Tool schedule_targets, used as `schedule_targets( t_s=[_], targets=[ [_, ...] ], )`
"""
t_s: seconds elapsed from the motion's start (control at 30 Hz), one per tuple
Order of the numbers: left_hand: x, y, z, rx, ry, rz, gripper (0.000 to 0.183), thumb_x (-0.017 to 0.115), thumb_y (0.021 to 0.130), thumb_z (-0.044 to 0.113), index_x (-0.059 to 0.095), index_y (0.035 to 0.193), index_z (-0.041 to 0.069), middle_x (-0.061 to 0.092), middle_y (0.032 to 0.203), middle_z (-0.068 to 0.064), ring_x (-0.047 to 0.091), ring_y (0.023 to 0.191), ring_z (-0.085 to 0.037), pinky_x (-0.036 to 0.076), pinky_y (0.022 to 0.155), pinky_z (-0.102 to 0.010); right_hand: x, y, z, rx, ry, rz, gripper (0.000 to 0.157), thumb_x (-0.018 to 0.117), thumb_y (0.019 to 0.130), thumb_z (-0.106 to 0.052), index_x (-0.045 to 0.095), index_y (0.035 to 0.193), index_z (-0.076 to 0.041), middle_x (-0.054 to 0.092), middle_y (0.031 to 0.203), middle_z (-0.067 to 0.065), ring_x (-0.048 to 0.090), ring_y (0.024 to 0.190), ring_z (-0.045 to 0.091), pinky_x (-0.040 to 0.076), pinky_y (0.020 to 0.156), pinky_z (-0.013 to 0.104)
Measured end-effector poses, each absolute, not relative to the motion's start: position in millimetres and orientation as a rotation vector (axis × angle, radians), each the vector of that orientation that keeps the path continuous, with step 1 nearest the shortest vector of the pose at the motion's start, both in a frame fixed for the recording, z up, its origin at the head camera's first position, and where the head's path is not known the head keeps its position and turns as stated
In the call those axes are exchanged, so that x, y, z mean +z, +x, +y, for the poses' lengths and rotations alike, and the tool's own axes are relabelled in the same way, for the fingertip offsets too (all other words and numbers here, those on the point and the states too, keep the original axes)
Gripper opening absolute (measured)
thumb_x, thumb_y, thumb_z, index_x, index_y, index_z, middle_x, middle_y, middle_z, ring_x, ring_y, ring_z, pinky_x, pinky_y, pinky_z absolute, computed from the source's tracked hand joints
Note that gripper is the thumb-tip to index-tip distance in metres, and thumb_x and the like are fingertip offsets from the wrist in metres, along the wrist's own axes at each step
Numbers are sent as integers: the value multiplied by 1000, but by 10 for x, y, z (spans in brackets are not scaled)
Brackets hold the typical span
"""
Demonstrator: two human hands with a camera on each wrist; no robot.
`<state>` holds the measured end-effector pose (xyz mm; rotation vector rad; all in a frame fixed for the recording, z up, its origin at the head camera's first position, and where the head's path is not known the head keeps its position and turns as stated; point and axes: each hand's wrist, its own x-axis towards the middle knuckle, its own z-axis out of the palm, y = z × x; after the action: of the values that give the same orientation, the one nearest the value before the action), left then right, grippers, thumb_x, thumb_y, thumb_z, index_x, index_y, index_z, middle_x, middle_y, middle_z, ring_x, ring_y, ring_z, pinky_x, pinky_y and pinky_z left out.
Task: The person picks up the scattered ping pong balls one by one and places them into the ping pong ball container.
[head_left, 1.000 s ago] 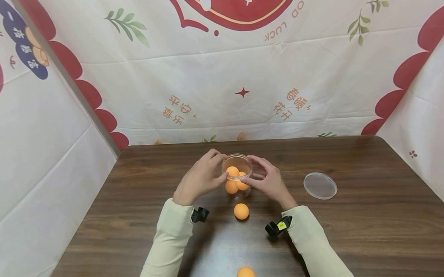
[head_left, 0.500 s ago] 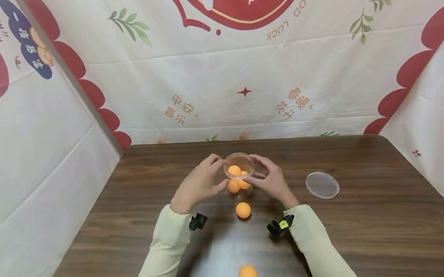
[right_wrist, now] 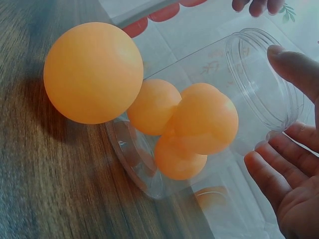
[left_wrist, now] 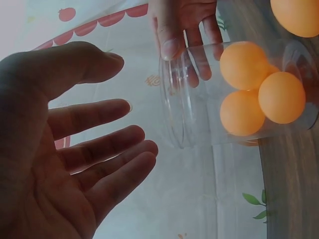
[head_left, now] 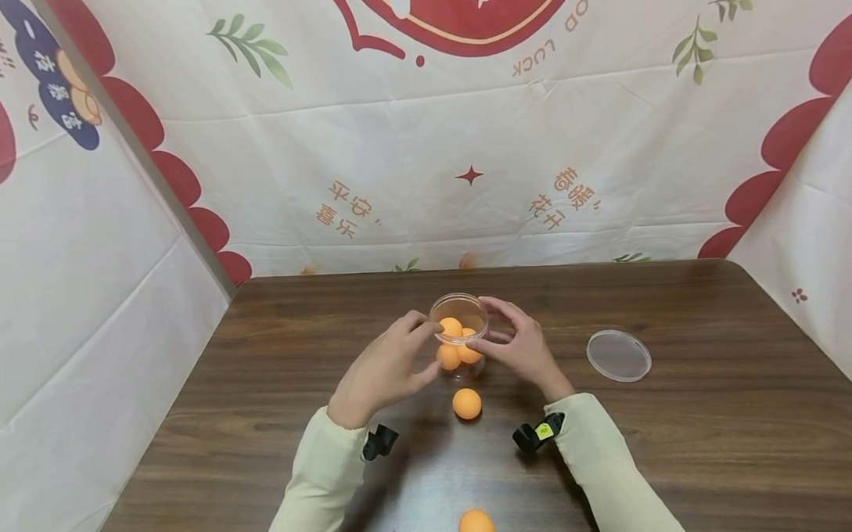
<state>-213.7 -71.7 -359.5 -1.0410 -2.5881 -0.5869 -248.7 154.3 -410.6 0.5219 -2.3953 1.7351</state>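
Observation:
A clear plastic jar (head_left: 463, 305) stands upright and uncovered on the table, with several orange ping-pong balls (head_left: 449, 357) at its bottom. My right hand (head_left: 519, 345) holds the jar near its rim from the right, thumb on the near side and fingers behind. To the left of the jar is my left hand (head_left: 387, 365), its thumb and fingers spread and relaxed. The left wrist view shows a gap between these fingers (left_wrist: 114, 144) and the jar wall (left_wrist: 204, 124). Just in front of the jar lies a loose ping-pong ball (head_left: 467, 404).
Another ping-pong ball (head_left: 477, 527) lies near the bottom of the head view. A clear round lid (head_left: 619, 355) is flat on the wooden table (head_left: 721, 443), right of the jar. Printed cloth (head_left: 393, 142) hangs behind the table and at both sides.
My left hand has come away from the jar's rim, moving slightly left and towards me, its fingers loosening. My right hand stays at the jar. The jar and balls stay in place.

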Motion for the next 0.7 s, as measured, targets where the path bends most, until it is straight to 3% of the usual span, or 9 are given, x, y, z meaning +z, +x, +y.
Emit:
schedule_targets(
  t_s=[0.2,0.47,0.7],
  targets=[
    [-3675,-2100,-707,-575,-1041,-2617,37,72,82,16,62,116,6,58,108,-5,55,83,-11,52,73,-25,-4254,-2584,1576,1731,535,-2380,67,78,77,-6,48,136,-1,51,133,19,51,123,32,52,91,37],
    [-3775,-2068,-654,-564,-1075,-2620,37,73,81,17,62,116,9,58,110,-2,55,80,-9,51,70,-23,-4269,-2583,1583,1734,560,-2363,67,79,76,-8,49,136,-2,52,132,19,51,123,33,52,90,38],
    [-3853,-2030,-564,-571,-1133,-2693,39,73,82,19,61,119,13,57,120,-1,62,92,-11,54,77,-26,-3956,-2378,1507,1715,543,-2391,65,76,76,2,46,134,9,50,131,28,50,122,41,50,91,48]
  ],
)
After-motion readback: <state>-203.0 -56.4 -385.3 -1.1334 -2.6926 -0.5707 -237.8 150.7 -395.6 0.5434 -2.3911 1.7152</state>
